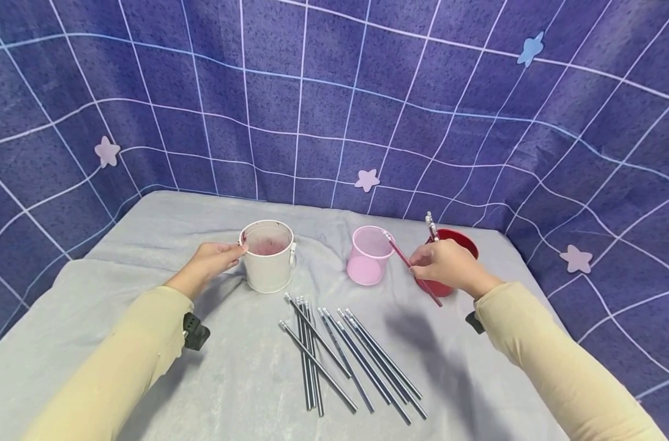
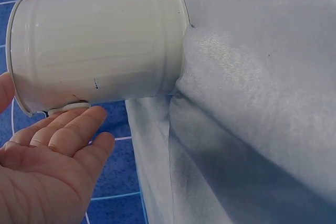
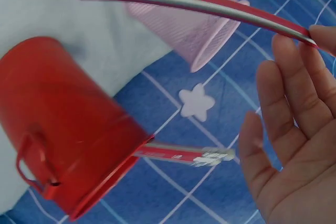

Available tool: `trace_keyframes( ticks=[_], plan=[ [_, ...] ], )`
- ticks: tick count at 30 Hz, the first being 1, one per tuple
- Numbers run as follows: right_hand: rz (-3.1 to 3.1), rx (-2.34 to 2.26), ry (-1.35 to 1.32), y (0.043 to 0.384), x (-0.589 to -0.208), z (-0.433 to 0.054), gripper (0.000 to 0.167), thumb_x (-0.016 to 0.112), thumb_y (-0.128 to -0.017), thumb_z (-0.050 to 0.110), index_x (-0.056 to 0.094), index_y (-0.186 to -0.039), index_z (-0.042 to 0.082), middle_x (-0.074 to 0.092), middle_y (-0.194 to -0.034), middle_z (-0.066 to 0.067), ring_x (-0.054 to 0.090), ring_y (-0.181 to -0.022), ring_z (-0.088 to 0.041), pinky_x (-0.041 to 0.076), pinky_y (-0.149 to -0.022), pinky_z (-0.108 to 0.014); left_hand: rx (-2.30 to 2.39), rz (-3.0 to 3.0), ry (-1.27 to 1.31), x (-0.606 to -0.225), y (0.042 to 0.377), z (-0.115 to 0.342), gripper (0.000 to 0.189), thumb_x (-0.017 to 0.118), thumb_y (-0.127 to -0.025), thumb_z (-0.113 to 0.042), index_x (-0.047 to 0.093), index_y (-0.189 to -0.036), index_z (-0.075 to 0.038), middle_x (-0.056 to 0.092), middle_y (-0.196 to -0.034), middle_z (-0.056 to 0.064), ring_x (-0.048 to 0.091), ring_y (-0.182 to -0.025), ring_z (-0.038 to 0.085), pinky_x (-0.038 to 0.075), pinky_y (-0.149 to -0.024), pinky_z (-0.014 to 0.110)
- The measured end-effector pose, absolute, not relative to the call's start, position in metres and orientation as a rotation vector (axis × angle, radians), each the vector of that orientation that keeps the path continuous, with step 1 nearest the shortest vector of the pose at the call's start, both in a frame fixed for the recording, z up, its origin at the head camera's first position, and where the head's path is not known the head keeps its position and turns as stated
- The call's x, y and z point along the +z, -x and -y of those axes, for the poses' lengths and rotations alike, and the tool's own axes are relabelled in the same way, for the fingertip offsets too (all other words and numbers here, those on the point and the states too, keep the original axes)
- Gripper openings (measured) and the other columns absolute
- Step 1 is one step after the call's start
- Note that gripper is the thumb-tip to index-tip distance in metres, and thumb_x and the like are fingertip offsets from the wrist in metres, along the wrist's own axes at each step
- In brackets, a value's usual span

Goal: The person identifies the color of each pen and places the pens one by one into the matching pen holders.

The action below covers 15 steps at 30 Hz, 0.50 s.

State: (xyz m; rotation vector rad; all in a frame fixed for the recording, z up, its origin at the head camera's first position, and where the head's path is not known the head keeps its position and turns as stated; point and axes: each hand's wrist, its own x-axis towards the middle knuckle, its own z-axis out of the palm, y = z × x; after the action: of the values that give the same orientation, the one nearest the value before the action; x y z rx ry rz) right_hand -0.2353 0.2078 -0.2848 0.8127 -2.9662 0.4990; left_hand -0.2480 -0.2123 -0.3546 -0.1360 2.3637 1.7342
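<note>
My left hand [image 1: 215, 262] holds the rim of a white metal bucket [image 1: 268, 271], thumb at the edge. In the left wrist view, its fingers [image 2: 73, 132] touch the small side handle [image 2: 69, 107]. Over by the red bucket [image 3: 63, 124], my right hand [image 1: 450, 264] pinches a red-and-silver striped pencil [image 3: 184, 2] between thumb and fingers, tilted in the air with its eraser end up and to the left. More red pencils [image 3: 176, 153] stand in the red bucket, their eraser ends above the rim. Part of that bucket is hidden behind the right hand in the head view.
A pink mesh cup [image 1: 366, 269] stands between the two buckets. Several dark striped pencils [image 1: 312, 361] lie loosely on the grey cloth in front, with another group [image 1: 375, 361] to their right. Behind hangs a blue gridded curtain [image 1: 328, 92] with stars.
</note>
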Motion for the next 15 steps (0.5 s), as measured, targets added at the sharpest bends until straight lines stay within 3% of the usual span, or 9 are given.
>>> trace_keyframes(
  ticks=[7, 15],
  plan=[
    [2.928, 0.657, -0.720, 0.246, -0.292, -0.226, 0.011, 0.070, -0.080, 0.009, 0.073, -0.088, 0.001, 0.071, -0.077, -0.003, 0.062, -0.074, -0.019, 0.053, -0.068, -0.034, 1.718, -2.360, 0.155, -0.355, 0.250, 0.212, 0.058, 0.047, -0.101, -0.027, 0.034, -0.137, 0.017, 0.032, -0.145, 0.027, 0.035, -0.133, 0.036, 0.031, -0.112, 0.041],
    [2.902, 0.862, -0.611, 0.260, -0.294, -0.243, 0.016, 0.066, -0.080, 0.005, 0.069, -0.091, -0.007, 0.069, -0.078, -0.012, 0.056, -0.066, -0.014, 0.050, -0.053, -0.023, 1.708, -2.360, 0.142, -0.357, 0.251, 0.214, 0.058, 0.046, -0.102, -0.027, 0.033, -0.137, 0.017, 0.032, -0.145, 0.029, 0.035, -0.134, 0.037, 0.030, -0.112, 0.041]
  ],
)
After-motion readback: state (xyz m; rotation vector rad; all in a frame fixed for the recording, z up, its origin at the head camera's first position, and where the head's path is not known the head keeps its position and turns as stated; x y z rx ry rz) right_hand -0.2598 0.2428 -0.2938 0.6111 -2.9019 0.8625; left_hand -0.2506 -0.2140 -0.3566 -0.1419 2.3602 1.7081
